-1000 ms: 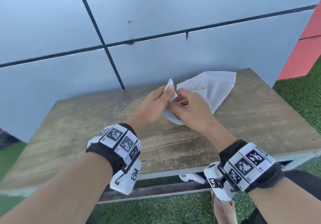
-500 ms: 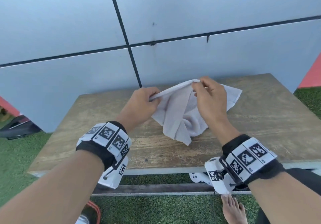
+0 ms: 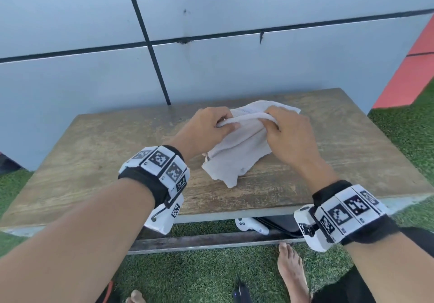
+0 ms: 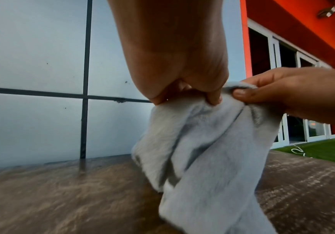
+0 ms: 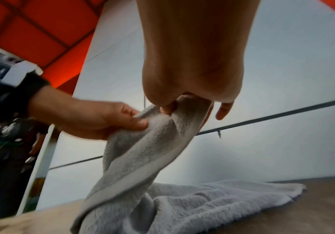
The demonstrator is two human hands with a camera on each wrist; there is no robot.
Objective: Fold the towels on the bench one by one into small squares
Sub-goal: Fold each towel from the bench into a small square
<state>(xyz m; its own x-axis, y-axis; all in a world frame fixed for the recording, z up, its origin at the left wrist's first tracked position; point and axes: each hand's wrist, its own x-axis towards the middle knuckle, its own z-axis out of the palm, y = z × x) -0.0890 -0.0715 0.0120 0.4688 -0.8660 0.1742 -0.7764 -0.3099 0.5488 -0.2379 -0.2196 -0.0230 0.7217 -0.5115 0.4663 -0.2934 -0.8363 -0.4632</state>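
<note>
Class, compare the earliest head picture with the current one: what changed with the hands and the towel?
Both hands, left hand and right hand, moved apart along the towel, lifting its top edge taut between them; the cloth now hangs crumpled. The towel remains on the bench, gripped by both hands.

From my left wrist camera I see my left hand and right hand both pinching the top edge of a grey towel, which hangs crumpled down to the blurred brown desk before a grey panelled wall.
</note>
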